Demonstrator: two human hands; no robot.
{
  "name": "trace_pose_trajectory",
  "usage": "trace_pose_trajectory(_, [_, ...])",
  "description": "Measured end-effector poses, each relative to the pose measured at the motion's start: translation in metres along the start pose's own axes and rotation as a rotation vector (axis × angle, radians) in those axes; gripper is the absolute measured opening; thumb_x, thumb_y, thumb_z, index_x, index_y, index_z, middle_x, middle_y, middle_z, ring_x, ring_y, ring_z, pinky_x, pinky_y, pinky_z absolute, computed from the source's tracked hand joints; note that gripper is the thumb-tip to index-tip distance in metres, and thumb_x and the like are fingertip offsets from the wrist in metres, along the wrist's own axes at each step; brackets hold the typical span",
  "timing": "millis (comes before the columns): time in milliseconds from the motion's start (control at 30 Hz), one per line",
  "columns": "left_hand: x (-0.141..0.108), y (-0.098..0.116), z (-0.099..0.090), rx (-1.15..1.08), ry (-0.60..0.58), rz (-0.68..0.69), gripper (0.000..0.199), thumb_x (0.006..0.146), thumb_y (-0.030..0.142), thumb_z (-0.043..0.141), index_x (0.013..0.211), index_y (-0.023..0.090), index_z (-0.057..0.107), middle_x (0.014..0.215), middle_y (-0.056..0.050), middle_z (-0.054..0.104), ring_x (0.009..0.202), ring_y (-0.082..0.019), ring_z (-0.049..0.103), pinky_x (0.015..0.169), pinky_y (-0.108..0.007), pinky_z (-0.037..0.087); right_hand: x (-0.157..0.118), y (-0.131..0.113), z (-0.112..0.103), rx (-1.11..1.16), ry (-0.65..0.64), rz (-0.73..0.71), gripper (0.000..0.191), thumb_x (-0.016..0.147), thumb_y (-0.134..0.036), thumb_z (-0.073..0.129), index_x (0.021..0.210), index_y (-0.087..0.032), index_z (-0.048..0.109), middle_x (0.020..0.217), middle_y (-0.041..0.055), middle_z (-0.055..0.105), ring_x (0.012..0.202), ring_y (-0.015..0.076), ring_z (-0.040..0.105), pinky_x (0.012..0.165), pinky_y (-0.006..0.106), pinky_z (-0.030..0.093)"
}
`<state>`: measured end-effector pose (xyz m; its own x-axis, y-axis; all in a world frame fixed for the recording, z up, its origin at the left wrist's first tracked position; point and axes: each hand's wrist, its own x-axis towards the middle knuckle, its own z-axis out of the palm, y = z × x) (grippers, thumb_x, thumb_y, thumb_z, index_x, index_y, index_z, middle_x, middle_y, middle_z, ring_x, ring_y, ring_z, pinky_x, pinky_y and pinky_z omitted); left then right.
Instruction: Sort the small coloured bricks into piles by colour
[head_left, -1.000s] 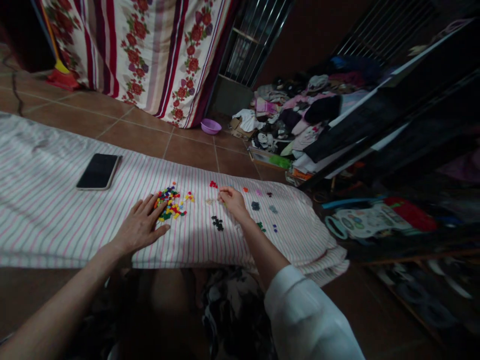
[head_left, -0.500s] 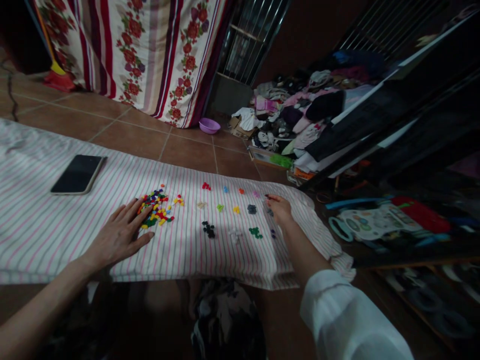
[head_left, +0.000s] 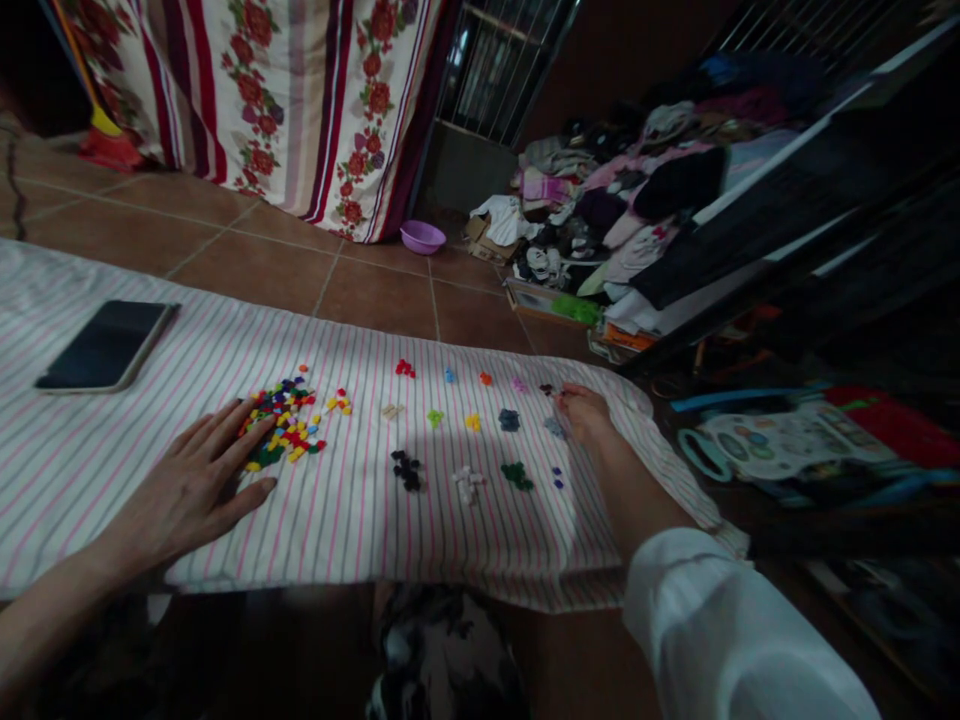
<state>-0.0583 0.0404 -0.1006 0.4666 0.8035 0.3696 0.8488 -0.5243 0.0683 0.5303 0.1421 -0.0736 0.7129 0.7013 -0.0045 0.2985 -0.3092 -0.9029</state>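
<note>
My left hand [head_left: 199, 475] lies flat with its fingers spread, fingertips touching the left side of a mixed heap of small coloured pieces [head_left: 289, 425]. My right hand [head_left: 589, 415] is at the right end of the sorted piles, fingers bent together beside a small dark brown pile [head_left: 547, 389] and partly over a grey-blue pile [head_left: 555, 428]. Whatever its fingertips may hold is too small to make out. Between the hands sit small single-colour piles, among them red [head_left: 405, 369], black [head_left: 407, 470], white [head_left: 469, 484], green [head_left: 517, 476] and dark grey [head_left: 508, 419].
The pieces lie on a striped cloth [head_left: 330, 530]. A phone [head_left: 109, 345] rests at its left. Beyond are a purple basin [head_left: 423, 237], a floral curtain [head_left: 300, 110] and a heap of clothes [head_left: 615, 190]. A shelf with a toy [head_left: 765, 445] stands at the right.
The view has shifted, so the phone and heap appear farther left. My right hand has moved slightly away from the dark brown pile, which now shows more fully. My left hand stays at the heap.
</note>
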Motion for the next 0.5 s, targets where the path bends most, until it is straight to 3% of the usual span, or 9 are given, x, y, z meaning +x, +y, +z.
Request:
trace_pose_trajectory(100, [0.001, 0.001, -0.002, 0.0, -0.002, 0.003, 0.071, 0.092, 0.06, 0.04, 0.153, 0.024, 0.034, 0.164, -0.009, 0.026, 0.146, -0.034, 0.034, 0.115, -0.051, 0.037, 0.0, -0.006, 0.003, -0.008, 0.071, 0.104, 0.03, 0.065, 0.003, 0.06, 0.087, -0.015, 0.069, 0.08, 0.0024, 0.067, 0.065, 0.0109, 0.063, 0.054, 0.018, 0.055])
trace_pose_trajectory(233, [0.002, 0.001, -0.004, -0.001, -0.023, 0.004, 0.071, 0.092, 0.06, 0.04, 0.153, 0.023, 0.033, 0.164, -0.01, 0.025, 0.146, -0.034, 0.033, 0.115, -0.051, 0.037, -0.004, -0.011, 0.003, 0.011, -0.004, 0.106, 0.036, 0.068, 0.003, 0.059, 0.096, -0.018, 0.069, 0.096, 0.0063, 0.071, 0.078, 0.0125, 0.066, 0.061, 0.02, 0.058])
trace_pose_trajectory(500, [0.002, 0.002, -0.004, -0.031, -0.022, -0.022, 0.072, 0.092, 0.062, 0.04, 0.152, 0.024, 0.035, 0.163, -0.009, 0.028, 0.146, -0.034, 0.033, 0.116, -0.051, 0.036, -0.011, -0.008, 0.0, 0.039, -0.071, 0.034, 0.029, 0.076, -0.011, 0.062, 0.103, -0.022, 0.065, 0.1, 0.0058, 0.069, 0.084, 0.0136, 0.067, 0.07, 0.026, 0.061])
